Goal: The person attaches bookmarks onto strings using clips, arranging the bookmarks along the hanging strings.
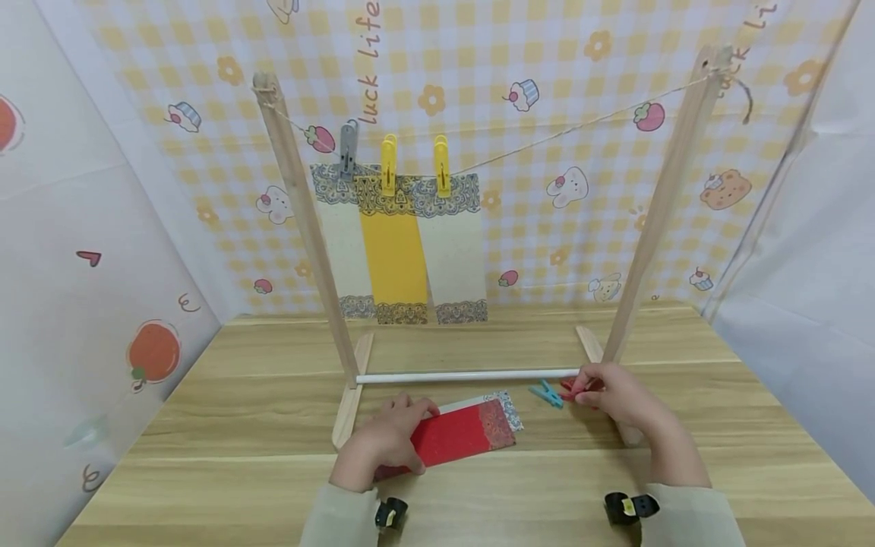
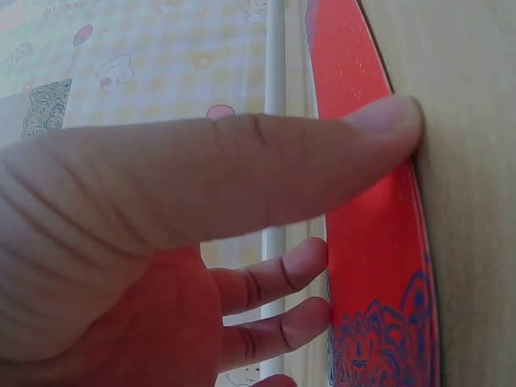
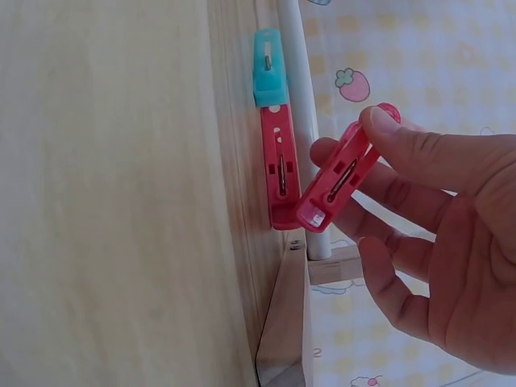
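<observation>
Bare-handed in pale beige, a person wears a left sleeve [image 1: 339, 519] that ends in a plain edge behind the left hand [image 1: 391, 434] and a matching right sleeve [image 1: 692, 516] behind the right hand [image 1: 618, 396]. Small black devices, a left device [image 1: 383, 515] and a boxy right device [image 1: 618, 510], sit at the inner sides of the cuffs, each bearing a yellow patch. Close up, the thumbs show short nails, and creases line the finger joints.

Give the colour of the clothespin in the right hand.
The clothespin is red; the right wrist view shows it best.
</observation>
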### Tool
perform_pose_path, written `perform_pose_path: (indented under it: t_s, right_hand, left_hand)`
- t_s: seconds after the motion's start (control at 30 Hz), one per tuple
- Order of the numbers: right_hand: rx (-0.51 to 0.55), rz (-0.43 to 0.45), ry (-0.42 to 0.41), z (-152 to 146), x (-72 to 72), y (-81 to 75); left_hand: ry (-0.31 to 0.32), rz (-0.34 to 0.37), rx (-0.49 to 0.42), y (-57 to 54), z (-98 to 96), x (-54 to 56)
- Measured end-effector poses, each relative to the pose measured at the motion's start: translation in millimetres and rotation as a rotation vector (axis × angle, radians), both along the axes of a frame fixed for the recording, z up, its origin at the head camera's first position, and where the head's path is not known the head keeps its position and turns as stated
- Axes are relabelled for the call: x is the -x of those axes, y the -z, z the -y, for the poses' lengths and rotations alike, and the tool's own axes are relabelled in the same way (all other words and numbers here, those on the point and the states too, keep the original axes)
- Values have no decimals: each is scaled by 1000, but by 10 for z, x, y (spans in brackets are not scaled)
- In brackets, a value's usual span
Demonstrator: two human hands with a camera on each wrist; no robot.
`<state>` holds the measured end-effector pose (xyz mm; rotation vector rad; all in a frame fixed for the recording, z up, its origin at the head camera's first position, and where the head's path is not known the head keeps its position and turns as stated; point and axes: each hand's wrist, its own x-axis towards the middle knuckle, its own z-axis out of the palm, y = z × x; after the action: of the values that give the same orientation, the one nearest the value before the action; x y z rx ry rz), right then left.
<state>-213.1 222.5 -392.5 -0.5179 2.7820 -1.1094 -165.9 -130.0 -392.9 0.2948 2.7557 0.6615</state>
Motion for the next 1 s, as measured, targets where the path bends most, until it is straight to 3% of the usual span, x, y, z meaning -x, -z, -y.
perform_pose_path:
  t_s: [0.4,1.0]
  right_hand:
    - [35,-31,42,-17,19,-25]
    - [53,-40,76,-31,14,-61]
  left_hand:
    - [-41,29,-50,3,16,-4]
    - [-11,-5,-69,38,58,35]
